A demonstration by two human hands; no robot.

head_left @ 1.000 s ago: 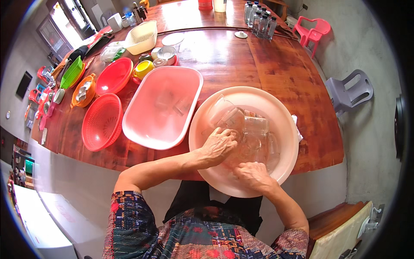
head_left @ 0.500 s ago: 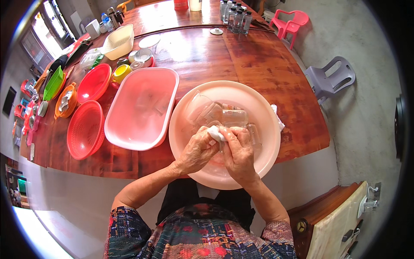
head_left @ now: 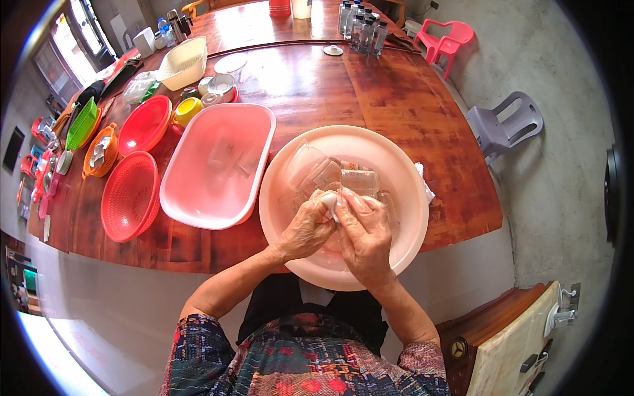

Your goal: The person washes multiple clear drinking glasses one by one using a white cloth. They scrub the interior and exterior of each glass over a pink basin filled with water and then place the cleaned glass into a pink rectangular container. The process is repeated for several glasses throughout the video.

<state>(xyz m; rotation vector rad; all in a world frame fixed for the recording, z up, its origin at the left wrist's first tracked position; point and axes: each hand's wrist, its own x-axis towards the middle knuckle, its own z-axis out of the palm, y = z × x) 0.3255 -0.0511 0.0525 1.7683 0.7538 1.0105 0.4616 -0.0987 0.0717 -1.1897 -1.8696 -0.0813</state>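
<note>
White cloth [head_left: 329, 203], bunched up, shows between the fingers of both hands, above the basin. The left hand [head_left: 308, 226] is clamped on it, knuckles bent. The right hand [head_left: 364, 232] has its fingers close together and bent in against the cloth; whether they pinch the cloth alone or a glass with it, I cannot tell. A clear curved edge shows just beyond the fingertips, too faint to say which glass it belongs to.

The step in hand looks like washing or rubbing glassware with the cloth. The next move seems to call for a steady hold by one hand while the other works the cloth, with care, since wet glass is likely slippery.

Just beyond the hands, one clear glass [head_left: 360, 180] lies on its side among other glasses, overlapping in the peach basin [head_left: 398, 158]. Left of the basin stands a pink tub [head_left: 191, 173] with glassware dimly visible inside. A red colander [head_left: 131, 198] sits farther left, and another white cloth [head_left: 424, 183] lies at the basin's right, all on the glossy wooden table [head_left: 389, 99].
</note>
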